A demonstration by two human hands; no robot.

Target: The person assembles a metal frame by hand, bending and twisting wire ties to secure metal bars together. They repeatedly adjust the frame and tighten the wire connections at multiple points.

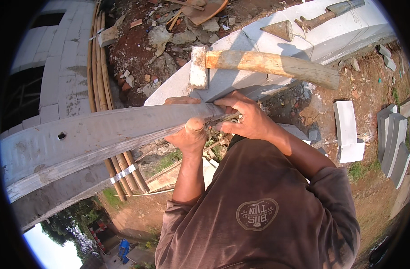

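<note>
Gripping the grey plank [102, 134] with my left hand [189, 134] and right hand [247, 119], I risk nudging the hammer [258, 65] off the far block wall [348, 36].

A hammer [241, 67] lies on a white block wall [348, 31]. A trowel [312, 22] rests further up. Bamboo poles [97, 67] stand left. Loose blocks [348, 130] lie below.
</note>
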